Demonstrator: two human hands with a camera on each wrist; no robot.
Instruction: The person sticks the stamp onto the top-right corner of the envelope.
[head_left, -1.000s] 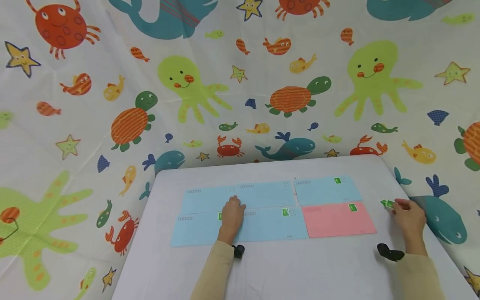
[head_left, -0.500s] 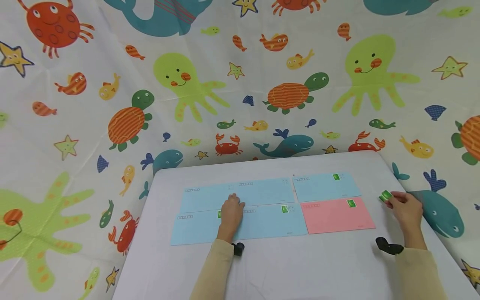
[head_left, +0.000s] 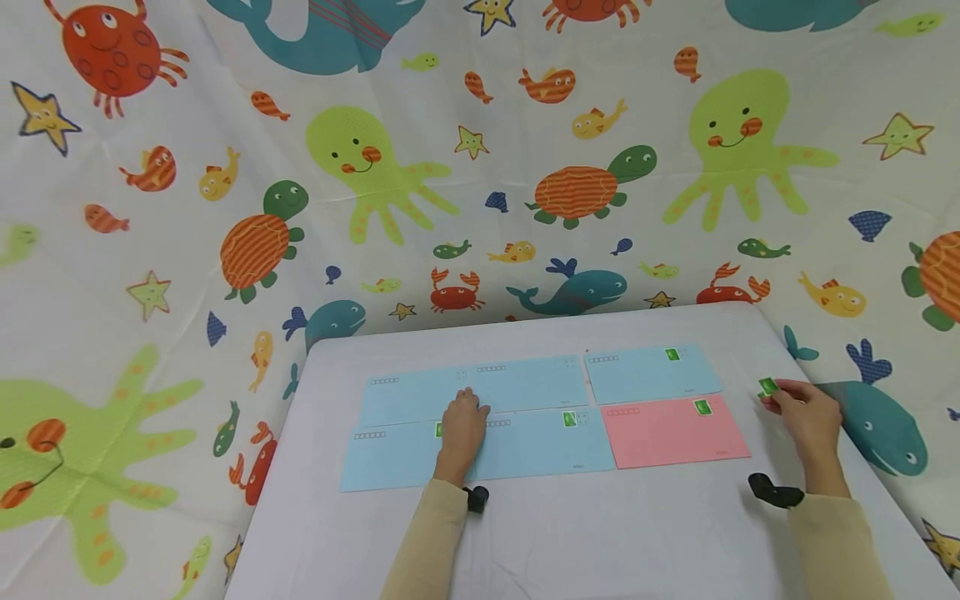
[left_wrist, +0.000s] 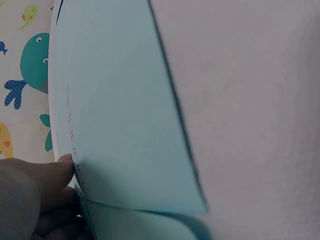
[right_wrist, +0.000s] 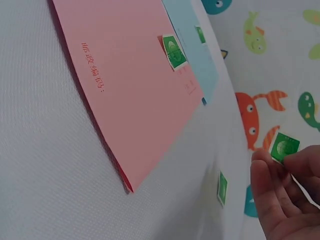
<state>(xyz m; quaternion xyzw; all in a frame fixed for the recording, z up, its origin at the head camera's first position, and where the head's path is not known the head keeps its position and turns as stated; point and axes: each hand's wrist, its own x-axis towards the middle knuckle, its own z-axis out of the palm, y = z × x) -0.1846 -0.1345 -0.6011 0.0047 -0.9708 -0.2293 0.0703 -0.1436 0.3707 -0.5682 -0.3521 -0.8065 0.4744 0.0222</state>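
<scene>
My right hand is over the table's right side and pinches a small green postage stamp between thumb and fingers. A second green stamp lies on the white table below that hand. Left of it is a pink envelope with a green stamp in its upper right corner. My left hand rests on the blue envelopes at the middle, fingers pointing away from me. It partly covers the stamp on the lower left blue envelope. In the left wrist view, my thumb lies at the edge of a blue envelope.
Two unstamped blue envelopes, left and right, lie in the back row. A stamped blue envelope lies behind the pink one, and another beside it. A sea-animal printed curtain hangs behind the white table.
My right hand has moved slightly up and left in the head view, and the stamp in its fingers has turned. My left hand has stayed on the envelopes. The head view has shifted slightly.
</scene>
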